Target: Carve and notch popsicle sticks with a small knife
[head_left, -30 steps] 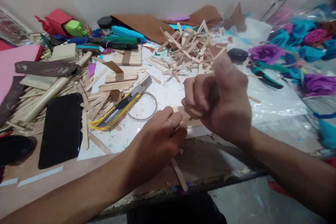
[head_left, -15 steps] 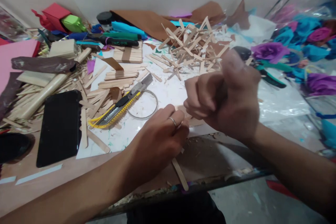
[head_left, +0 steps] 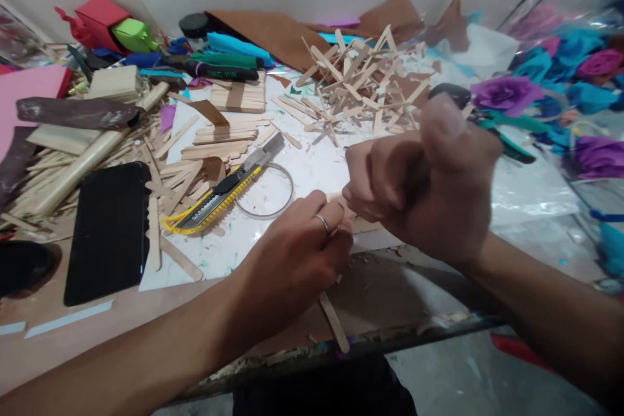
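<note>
My left hand (head_left: pixel 307 250), with a ring on one finger, is closed low over the table's front. Pale wood of a craft stick (head_left: pixel 335 196) shows at its fingertips, mostly covered by both hands. Another craft stick (head_left: pixel 334 323) pokes out below this hand toward the table edge. Close by on the right, my right hand (head_left: pixel 424 185) is curled into a fist, thumb on top; what its fingers hold is hidden. A yellow utility knife (head_left: pixel 221 192) with its blade extended lies left of the hands, beside a metal ring (head_left: pixel 287 201).
Beyond the hands is a heap of craft sticks (head_left: pixel 361 81), with stacked sticks (head_left: pixel 238 94) to its left. A black phone (head_left: pixel 107 234) lies at left. Green-handled pliers (head_left: pixel 511 143) and paper flowers (head_left: pixel 507 94) sit at right. The table edge (head_left: pixel 283 357) is near.
Both hands keep nearly the same pose. The right hand has shifted slightly right, and the view has shifted a little.
</note>
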{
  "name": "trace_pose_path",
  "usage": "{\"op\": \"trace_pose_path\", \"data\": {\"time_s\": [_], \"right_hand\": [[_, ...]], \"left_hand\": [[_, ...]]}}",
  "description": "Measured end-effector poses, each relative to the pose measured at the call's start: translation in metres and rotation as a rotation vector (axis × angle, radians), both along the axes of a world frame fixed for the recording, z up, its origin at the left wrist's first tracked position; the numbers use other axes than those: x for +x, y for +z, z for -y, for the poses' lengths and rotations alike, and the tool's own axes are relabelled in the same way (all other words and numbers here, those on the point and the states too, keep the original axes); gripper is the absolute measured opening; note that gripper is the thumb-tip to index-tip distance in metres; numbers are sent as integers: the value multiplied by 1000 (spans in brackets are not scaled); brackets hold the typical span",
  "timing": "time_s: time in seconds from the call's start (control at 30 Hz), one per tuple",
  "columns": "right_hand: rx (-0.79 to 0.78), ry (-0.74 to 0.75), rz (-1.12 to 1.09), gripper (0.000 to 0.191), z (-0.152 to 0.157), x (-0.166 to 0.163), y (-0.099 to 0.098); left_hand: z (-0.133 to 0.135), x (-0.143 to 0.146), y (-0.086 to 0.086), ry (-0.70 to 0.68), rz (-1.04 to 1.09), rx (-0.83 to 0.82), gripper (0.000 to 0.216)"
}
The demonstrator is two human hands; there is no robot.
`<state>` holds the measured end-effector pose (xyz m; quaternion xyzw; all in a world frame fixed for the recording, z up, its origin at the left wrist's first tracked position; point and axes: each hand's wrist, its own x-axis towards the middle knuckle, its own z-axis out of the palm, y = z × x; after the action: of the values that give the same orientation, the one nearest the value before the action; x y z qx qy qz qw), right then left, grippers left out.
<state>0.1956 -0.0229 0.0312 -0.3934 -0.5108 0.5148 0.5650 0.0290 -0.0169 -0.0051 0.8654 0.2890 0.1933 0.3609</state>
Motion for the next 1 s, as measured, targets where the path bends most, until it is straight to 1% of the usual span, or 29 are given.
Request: {"op": "trace_pose_path", "data": {"time_s": [0.17, 0.37, 0.47, 0.6, 0.7, 0.87, 1.0], "right_hand": [[69, -61, 44, 71, 2, -2, 1], [50, -12, 70, 73, 4, 1, 1], [57, -27, 80, 74, 5, 0, 1], [95, -90, 82, 73, 4, -3, 0], [108, -86, 71, 72, 4, -4, -1], [64, -83, 67, 72, 5, -3, -1], [43, -70, 51, 72, 3, 0, -1]], "left_hand": [[2, 0, 1, 38, -3, 2, 18], [0, 0, 2, -5, -21, 0, 17], [-2, 0, 2, -2, -26, 6, 17], [-3, 0, 2, 24, -12, 25, 16], [-2, 0, 2, 12, -16, 34, 18], [-1, 0, 3, 33, -37, 68, 16], [-1, -1, 2, -30, -87, 123, 18]]}}
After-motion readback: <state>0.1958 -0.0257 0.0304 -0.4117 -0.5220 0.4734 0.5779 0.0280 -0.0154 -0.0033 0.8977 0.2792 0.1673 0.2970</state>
